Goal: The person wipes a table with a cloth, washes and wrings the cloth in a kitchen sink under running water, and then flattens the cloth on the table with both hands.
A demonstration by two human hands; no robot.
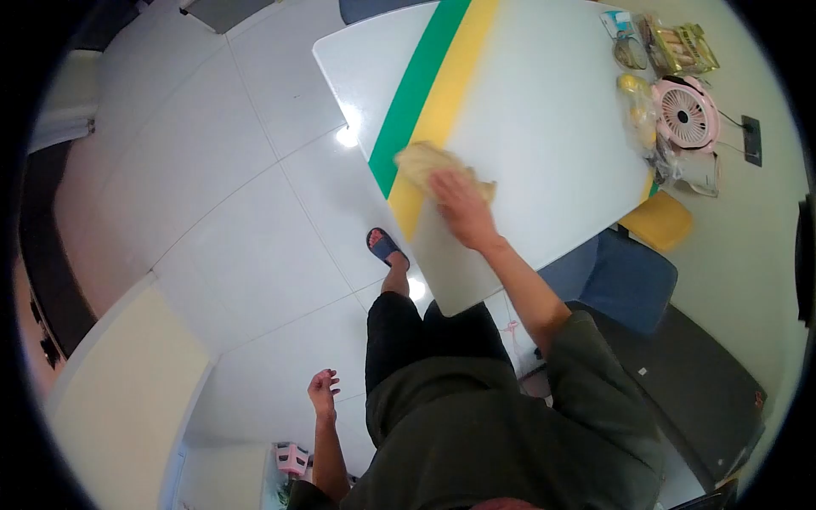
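Observation:
My right hand (461, 204) presses a pale yellow cloth (422, 163) against the top of a white table (552, 110). The cloth lies bunched under and ahead of the fingers, over the table's yellow stripe and close to its left edge. Both hand and cloth look slightly blurred. Down at my left side, away from the table, my left hand (323, 393) hangs over the floor with loosely bent fingers, some of them apart, and nothing in it.
Along the wall side of the table stand a pink fan (687, 115), bagged yellow items (637, 106) and a snack packet (684, 47). A blue chair (625, 280) and a yellow chair (659, 219) are tucked at the right edge. A low partition (127, 382) rises at left.

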